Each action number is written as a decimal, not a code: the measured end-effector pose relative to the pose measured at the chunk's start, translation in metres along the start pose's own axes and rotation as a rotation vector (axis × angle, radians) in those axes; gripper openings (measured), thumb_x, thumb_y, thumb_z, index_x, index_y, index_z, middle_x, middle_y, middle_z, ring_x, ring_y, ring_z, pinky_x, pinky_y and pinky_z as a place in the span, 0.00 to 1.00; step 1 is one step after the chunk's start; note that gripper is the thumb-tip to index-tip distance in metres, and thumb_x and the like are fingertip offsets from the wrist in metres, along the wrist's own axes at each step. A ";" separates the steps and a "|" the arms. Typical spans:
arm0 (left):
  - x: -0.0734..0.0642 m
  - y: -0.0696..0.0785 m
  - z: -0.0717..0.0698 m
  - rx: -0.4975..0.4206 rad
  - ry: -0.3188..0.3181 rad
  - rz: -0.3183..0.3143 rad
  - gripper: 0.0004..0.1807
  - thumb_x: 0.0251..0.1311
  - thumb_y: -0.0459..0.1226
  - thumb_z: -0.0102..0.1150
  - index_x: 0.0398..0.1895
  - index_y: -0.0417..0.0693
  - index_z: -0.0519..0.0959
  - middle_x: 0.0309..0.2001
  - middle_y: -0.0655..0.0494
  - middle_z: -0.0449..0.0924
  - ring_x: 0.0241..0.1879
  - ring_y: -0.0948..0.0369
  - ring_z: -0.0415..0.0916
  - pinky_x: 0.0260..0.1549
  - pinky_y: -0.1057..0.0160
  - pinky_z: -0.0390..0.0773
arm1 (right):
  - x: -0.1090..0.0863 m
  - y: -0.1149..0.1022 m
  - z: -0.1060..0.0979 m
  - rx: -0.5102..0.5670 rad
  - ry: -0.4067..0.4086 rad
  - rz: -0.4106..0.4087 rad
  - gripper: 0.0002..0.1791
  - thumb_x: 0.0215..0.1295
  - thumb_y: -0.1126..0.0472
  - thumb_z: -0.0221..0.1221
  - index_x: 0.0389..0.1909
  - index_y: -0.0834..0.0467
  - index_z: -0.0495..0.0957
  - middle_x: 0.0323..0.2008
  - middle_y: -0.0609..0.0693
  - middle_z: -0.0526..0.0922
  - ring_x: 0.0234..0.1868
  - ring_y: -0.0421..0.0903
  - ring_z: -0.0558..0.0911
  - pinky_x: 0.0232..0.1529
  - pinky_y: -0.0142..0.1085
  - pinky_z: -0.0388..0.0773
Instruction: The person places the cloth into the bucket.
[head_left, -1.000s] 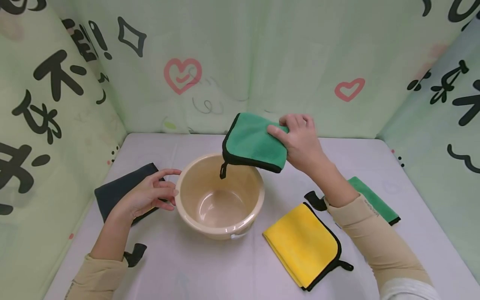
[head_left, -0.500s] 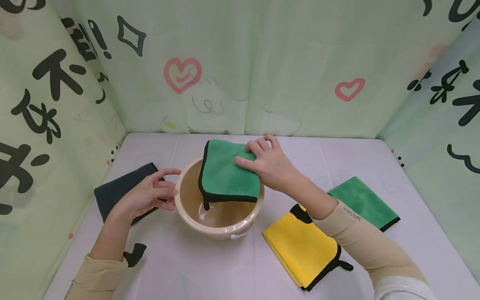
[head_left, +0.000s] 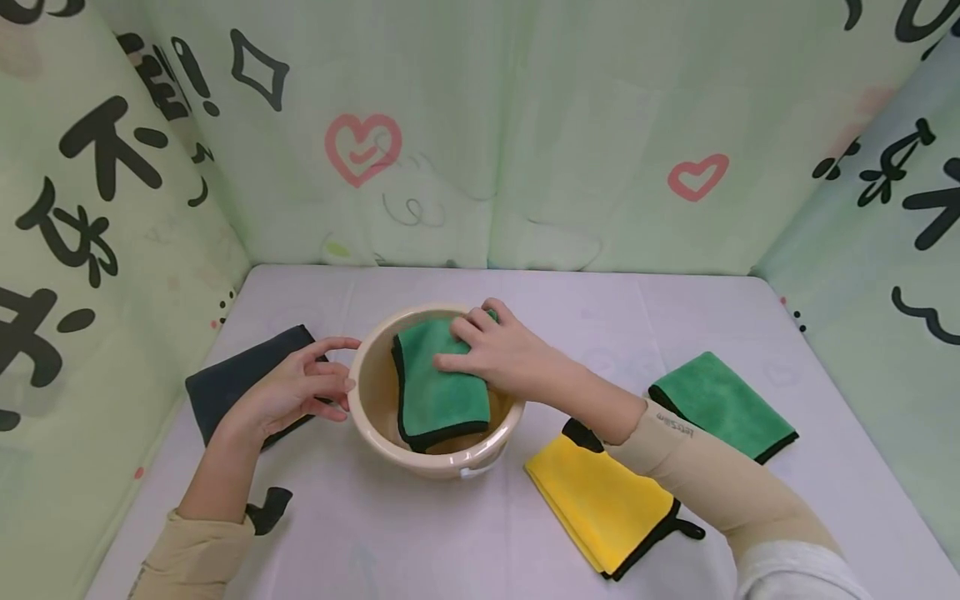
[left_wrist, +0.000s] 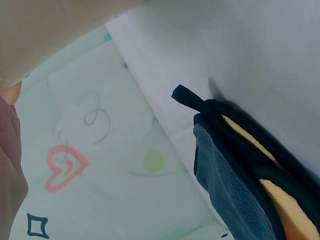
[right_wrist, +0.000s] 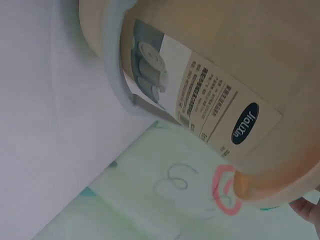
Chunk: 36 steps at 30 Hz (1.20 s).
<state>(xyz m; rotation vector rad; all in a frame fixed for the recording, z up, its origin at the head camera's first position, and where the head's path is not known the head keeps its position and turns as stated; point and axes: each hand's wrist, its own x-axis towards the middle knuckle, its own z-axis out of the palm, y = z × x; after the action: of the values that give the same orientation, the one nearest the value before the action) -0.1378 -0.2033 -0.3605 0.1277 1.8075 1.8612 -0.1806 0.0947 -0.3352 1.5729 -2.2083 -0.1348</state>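
A beige plastic bucket (head_left: 420, 461) stands mid-table in the head view. My right hand (head_left: 506, 354) reaches over its right rim and grips a folded green towel (head_left: 442, 408) with black edging, which is down inside the bucket. With fairly straight fingers, my left hand (head_left: 300, 392) touches the bucket's left rim. Beneath that hand lies a folded dark grey towel (head_left: 240, 379); the left wrist view shows the dark towel's (left_wrist: 220, 170) yellow inner layers and a hanging loop. Up close in the right wrist view are the bucket's wall (right_wrist: 210, 30) and a printed label (right_wrist: 220, 110).
On the right, a folded yellow towel (head_left: 592, 500) lies partly under my right forearm. Another green towel (head_left: 727, 404) is farther right. A white cloth covers the table (head_left: 360, 533), and pale green printed curtains (head_left: 570, 125) enclose its back and sides.
My right hand has carried the green towel left and down, from above the bucket's far right rim into the bucket. My left hand has stayed at the rim.
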 end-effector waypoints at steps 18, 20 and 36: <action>0.000 0.000 0.001 0.004 0.003 -0.001 0.33 0.58 0.30 0.54 0.65 0.41 0.52 0.30 0.52 0.79 0.26 0.60 0.78 0.29 0.59 0.82 | 0.025 -0.019 0.026 -0.068 -0.347 -0.057 0.20 0.63 0.60 0.54 0.54 0.39 0.66 0.50 0.52 0.69 0.48 0.48 0.68 0.51 0.44 0.64; 0.000 0.000 0.001 0.002 0.006 -0.003 0.33 0.58 0.30 0.55 0.65 0.41 0.52 0.30 0.53 0.79 0.26 0.60 0.78 0.29 0.59 0.82 | 0.026 -0.021 0.025 -0.083 -0.404 -0.060 0.21 0.64 0.59 0.54 0.55 0.39 0.64 0.53 0.52 0.68 0.50 0.48 0.68 0.53 0.45 0.65; -0.001 -0.001 0.001 -0.008 0.001 0.014 0.34 0.58 0.30 0.55 0.65 0.40 0.52 0.31 0.52 0.80 0.25 0.60 0.78 0.29 0.59 0.82 | 0.031 -0.027 0.024 -0.149 -0.748 -0.065 0.23 0.68 0.50 0.47 0.63 0.37 0.57 0.61 0.48 0.63 0.59 0.46 0.64 0.59 0.44 0.62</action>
<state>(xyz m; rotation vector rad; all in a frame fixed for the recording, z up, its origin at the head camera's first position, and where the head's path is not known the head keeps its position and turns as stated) -0.1365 -0.2026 -0.3613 0.1369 1.8036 1.8782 -0.1743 0.0530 -0.3565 1.6836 -2.5821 -1.0292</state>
